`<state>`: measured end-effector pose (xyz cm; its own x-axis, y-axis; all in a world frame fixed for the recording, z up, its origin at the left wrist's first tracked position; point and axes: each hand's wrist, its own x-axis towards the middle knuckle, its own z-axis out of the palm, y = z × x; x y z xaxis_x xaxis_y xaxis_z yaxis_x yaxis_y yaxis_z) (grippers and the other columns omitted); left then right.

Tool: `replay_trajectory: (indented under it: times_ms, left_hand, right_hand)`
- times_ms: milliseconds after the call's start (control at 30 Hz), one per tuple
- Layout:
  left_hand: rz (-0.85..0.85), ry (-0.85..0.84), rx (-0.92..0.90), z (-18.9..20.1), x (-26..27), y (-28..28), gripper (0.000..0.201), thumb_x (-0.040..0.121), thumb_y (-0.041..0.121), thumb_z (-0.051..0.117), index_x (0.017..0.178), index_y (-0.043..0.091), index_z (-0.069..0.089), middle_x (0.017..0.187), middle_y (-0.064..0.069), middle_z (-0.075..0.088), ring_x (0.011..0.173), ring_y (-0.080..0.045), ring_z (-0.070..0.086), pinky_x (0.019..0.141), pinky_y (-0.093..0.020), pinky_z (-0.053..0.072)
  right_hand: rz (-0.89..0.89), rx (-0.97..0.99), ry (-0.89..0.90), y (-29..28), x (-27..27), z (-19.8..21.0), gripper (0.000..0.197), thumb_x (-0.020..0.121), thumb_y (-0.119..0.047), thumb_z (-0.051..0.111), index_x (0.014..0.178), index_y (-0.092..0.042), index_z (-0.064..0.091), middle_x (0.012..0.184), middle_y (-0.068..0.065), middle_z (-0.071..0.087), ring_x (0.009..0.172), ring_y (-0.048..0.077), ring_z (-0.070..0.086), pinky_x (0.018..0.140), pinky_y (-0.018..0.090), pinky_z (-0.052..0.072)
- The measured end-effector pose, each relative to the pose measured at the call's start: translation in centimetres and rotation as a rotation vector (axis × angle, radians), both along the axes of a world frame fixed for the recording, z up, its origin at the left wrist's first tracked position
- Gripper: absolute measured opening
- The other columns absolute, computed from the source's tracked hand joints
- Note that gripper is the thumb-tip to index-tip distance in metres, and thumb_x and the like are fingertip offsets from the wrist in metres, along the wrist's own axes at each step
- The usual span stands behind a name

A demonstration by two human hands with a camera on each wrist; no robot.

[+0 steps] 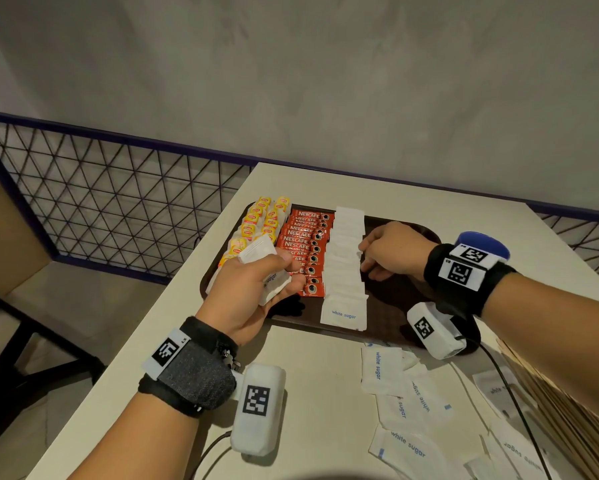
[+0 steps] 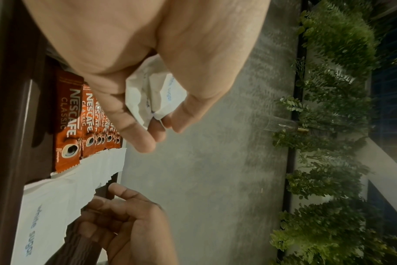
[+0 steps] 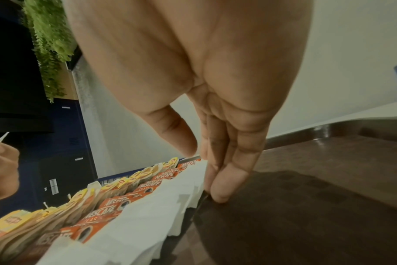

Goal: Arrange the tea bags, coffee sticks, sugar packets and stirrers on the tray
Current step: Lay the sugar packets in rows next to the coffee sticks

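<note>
Step in hand: judged as squaring up the column of white paper sugar packets [image 1: 345, 261] on the dark brown plastic tray [image 1: 398, 296], then feeding in more.
Right hand [image 1: 391, 251]: fingers straight, holding nothing, tips pressed to the tray floor against the column's right edge.
Left hand [image 1: 253, 289]: fingers curled round a small bunch of white sugar packets [image 1: 266, 268], held above the tray's near left part.
Doing it well: sweep the straight fingers evenly along the edge; push lightly, since these thin overlapped packets probably slide and buckle.
Red coffee sticks [image 1: 306, 251]: on the tray, touching the sugar column's left side.
Yellow-tagged tea bags [image 1: 260, 223]: the tray's far left.
Loose white sugar packets [image 1: 405, 400]: on the white table [image 1: 311, 372], just nearer than the tray.
Pale wooden stirrers [image 1: 547, 400]: right of those, off the tray.
In the way: the cable [image 1: 512, 386] crossing the loose packets.
</note>
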<state>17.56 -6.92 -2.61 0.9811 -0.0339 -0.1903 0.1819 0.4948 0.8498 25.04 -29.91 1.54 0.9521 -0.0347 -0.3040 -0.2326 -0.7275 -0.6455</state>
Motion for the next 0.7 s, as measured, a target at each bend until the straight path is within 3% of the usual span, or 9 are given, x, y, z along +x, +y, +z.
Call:
replay_trajectory:
  times_ms: [100,133,267,500,700]
  left_hand:
    - [-0.001,-0.005,-0.001,0.0,0.0,-0.1,0.007,0.095,0.002,0.066,0.102,0.004,0.067,0.086,-0.012,0.072,0.077,-0.023,0.072,0.087,-0.041,0.061]
    - [-0.004,-0.006,-0.002,-0.1,0.0,-0.1,0.007,0.095,0.002,0.066,0.102,0.004,0.067,0.086,-0.012,0.071,0.077,-0.022,0.072,0.088,-0.042,0.061]
    - [-0.011,-0.008,-0.007,-0.1,0.1,-0.1,0.012,0.095,0.003,0.066,0.107,0.003,0.066,0.09,-0.013,0.07,0.081,-0.023,0.073,0.088,-0.041,0.061]
    - [-0.009,-0.007,-0.015,-0.2,0.0,-0.1,0.019,0.094,0.004,0.068,0.112,0.002,0.066,0.094,-0.015,0.071,0.084,-0.025,0.073,0.084,-0.039,0.063]
    - [-0.004,-0.01,-0.018,-0.2,0.0,-0.1,0.02,0.094,0.003,0.067,0.114,0.002,0.065,0.095,-0.015,0.071,0.085,-0.026,0.073,0.083,-0.039,0.063]
  right_hand:
    - [0.071,-0.066,0.022,0.2,-0.3,0.3,0.022,0.101,0.0,0.055,0.12,0.0,0.065,0.099,0.003,0.078,0.095,0.022,0.075,0.094,0.038,0.06]
    - [0.065,-0.061,0.02,0.1,-0.4,0.4,0.022,0.101,-0.001,0.055,0.12,0.0,0.065,0.098,0.004,0.078,0.094,0.022,0.075,0.092,0.037,0.061]
    - [0.007,-0.004,0.001,-0.8,-1.3,0.7,0.02,0.102,-0.004,0.052,0.117,-0.006,0.065,0.088,0.008,0.077,0.076,0.022,0.076,0.062,0.026,0.061]
    - [0.069,-0.022,0.102,-1.2,-3.6,-0.2,0.018,0.102,-0.005,0.051,0.113,-0.006,0.065,0.085,0.017,0.078,0.078,0.034,0.078,0.075,0.041,0.066]
    - [0.09,-0.013,0.069,-0.5,-3.9,-0.4,0.018,0.102,-0.008,0.052,0.111,-0.006,0.067,0.087,0.013,0.079,0.081,0.03,0.078,0.071,0.033,0.065]
